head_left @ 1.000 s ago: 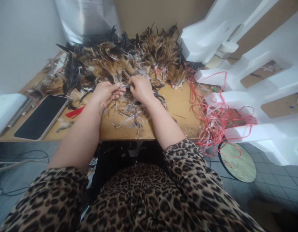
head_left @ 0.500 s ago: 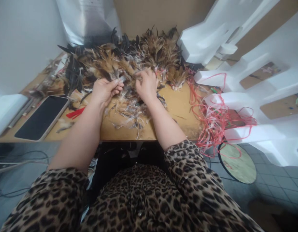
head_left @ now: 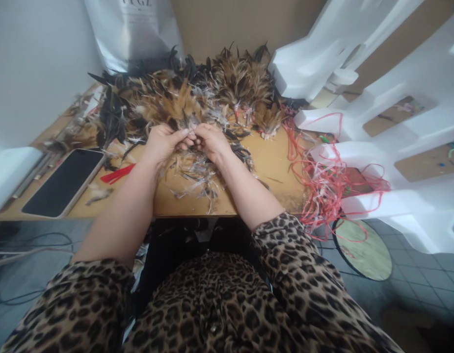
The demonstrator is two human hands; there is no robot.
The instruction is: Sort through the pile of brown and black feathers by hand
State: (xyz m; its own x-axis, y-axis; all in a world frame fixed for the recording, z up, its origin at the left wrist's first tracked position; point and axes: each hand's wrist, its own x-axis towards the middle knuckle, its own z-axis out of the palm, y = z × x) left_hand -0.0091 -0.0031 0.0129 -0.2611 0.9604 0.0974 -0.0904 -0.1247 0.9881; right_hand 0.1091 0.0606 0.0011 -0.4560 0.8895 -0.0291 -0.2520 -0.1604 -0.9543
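Note:
A big heap of brown, black and white feathers (head_left: 182,95) covers the back of a small wooden table (head_left: 274,162). My left hand (head_left: 164,142) is closed round a fan-shaped bunch of brown feathers (head_left: 177,105) that stands up above its fingers. My right hand (head_left: 210,141) sits right beside it, fingers pinched at the base of the same bunch, thumbs nearly touching. Loose pale feathers (head_left: 197,174) lie under both hands on the table.
A dark phone (head_left: 63,182) lies at the table's left, a red scrap (head_left: 116,172) beside it. Tangled red and pink strings (head_left: 330,181) hang off the right edge. White foam blocks (head_left: 359,63) stand at right, a silver bag (head_left: 133,29) behind, a round mirror (head_left: 362,242) on the floor.
My right hand reached out into the heap, then came back to meet the left hand. The brown bunch in my left hand now stands taller and fuller.

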